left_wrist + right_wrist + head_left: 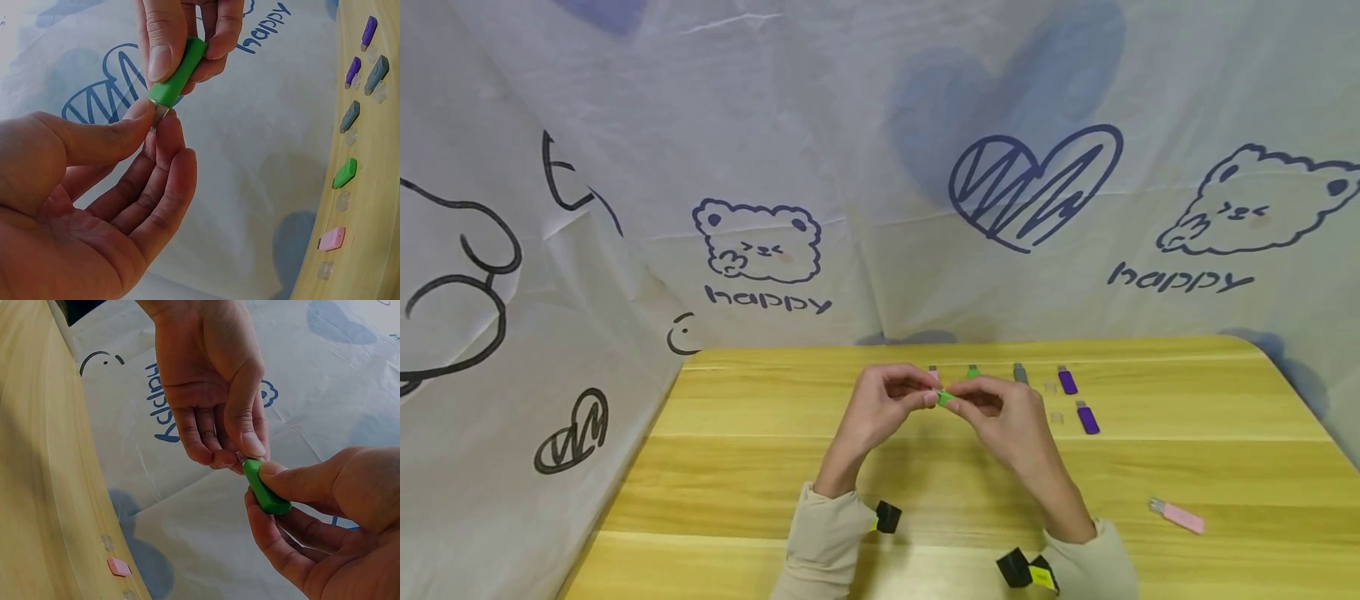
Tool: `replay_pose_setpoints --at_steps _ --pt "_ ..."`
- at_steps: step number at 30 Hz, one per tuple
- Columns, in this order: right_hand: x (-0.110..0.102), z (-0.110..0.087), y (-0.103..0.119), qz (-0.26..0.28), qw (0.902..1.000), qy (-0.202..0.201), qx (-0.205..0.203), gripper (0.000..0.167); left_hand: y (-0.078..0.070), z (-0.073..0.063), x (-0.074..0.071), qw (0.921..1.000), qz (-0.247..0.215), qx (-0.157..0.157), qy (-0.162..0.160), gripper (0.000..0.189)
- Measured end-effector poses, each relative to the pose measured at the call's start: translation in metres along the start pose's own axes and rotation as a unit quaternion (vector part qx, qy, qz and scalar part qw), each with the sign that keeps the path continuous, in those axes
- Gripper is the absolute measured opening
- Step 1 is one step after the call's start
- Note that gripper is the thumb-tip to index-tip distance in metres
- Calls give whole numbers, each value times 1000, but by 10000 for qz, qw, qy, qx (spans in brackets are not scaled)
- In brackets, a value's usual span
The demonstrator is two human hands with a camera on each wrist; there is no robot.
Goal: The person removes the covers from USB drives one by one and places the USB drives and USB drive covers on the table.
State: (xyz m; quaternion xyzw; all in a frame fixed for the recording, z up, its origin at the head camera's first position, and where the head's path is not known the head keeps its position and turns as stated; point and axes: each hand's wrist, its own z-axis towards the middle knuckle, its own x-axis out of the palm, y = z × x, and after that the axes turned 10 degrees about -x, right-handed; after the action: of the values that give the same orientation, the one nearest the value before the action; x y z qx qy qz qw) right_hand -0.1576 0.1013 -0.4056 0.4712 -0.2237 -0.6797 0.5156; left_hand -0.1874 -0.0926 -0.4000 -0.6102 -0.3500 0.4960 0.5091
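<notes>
In front of me both hands meet in the air over the table, at a green USB flash drive (180, 74). My right hand (1011, 417) pinches its green body between thumb and fingers. At the drive's connector end is a small clear cap (160, 114), which my left hand (880, 408) pinches with thumb and fingertip. Most of the cap lies hidden behind the left fingertips, so how far it sits on the connector is unclear. In the right wrist view the green body tilts down, away from the left hand.
Along the back of the wooden table (737, 467) lie a pink drive (332, 239), another green drive (345, 173), grey drives (350, 117) and two purple drives (1087, 418), with clear caps (1057, 417) beside them. A second pink drive (1180, 517) lies at the front right.
</notes>
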Motion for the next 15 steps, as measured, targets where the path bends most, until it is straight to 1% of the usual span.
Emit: replay_pose_setpoints --at_steps 9,15 --pt "-1 0 6 -91 9998 35 154 12 -1 0 -1 9999 111 -79 23 8" --pt "-1 0 8 -121 9998 29 180 11 -2 -1 -1 9998 175 -135 12 9"
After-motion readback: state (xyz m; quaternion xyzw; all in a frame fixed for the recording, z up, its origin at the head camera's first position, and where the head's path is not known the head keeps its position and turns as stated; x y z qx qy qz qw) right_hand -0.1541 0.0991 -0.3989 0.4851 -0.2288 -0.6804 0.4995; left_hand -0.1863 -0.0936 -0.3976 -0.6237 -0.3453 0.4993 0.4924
